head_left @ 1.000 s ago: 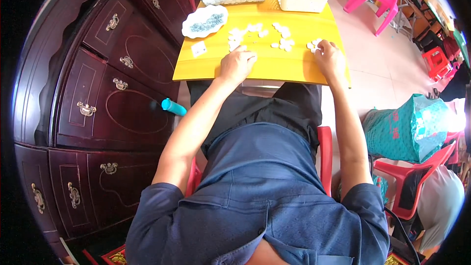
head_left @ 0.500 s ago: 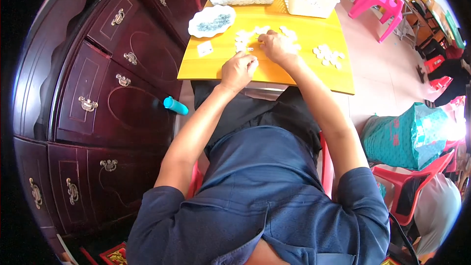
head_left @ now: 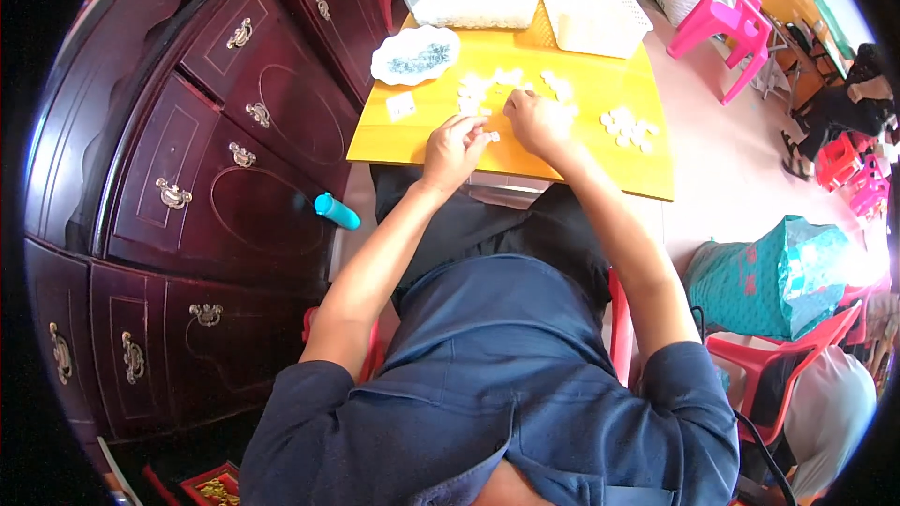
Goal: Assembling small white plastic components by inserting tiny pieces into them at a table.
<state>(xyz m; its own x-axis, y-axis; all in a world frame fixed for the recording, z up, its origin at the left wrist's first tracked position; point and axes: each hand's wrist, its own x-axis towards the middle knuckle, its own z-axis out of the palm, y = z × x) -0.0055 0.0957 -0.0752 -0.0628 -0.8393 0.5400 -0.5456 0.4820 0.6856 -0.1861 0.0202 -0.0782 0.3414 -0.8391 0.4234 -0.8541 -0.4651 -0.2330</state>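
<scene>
At the left fingers (head_left: 479, 143), a small white piece (head_left: 494, 137).

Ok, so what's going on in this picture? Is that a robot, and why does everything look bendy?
No robot here! It's a person working with two bare hands. The camera is worn on the head and looks down, so you see almost what they see. Its very wide lens makes straight edges curve.

On the yellow table lie loose groups of little white pieces and a white card. There's a wavy white dish with dark bits in it. Farther back are a clear tub of white things and a white basket.

The left hand has one small white piece at its thumb tip. The right hand reaches down beside it; its fingertips are too hidden to tell if it holds anything.
</scene>
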